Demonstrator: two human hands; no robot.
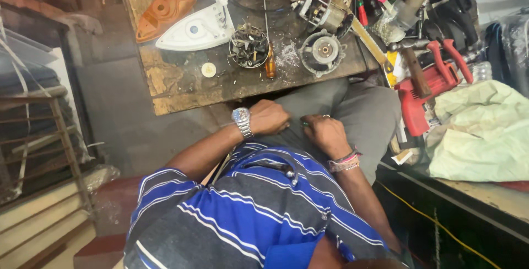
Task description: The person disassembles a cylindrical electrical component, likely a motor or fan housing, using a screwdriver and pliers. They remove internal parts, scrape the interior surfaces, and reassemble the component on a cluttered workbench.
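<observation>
The person, seen from above in a blue, white and grey striped shirt (248, 208), has both hands down in the lap, over grey trousers (352, 109), just below the near edge of the worn wooden worktop (176, 90). The left hand (268, 117), with a silver metal wristwatch (242, 121) on its wrist, is curled into a loose fist; its grip is narrow, but whether it holds anything cannot be told, since the fingers are turned away from the camera. The right hand (326, 133), with pink and white bead bracelets (345, 162) at the wrist, is also curled close, and a small dark-green thing (305, 122) shows at its fingertips, between the two hands; it is too small to name. The hands lie near each other without touching. On the worktop above them stand a round metal tin full of screws and small parts (249, 46), a brown-handled screwdriver (270, 65) just beside it, a round grey motor housing (322, 53), a white plastic clothes-iron shell (194, 29) and an orange plastic iron base (162, 11). To the right a red power tool (424, 101) lies partly under a wooden-handled hammer (416, 70), beside a crumpled pale-green cloth (485, 131).
</observation>
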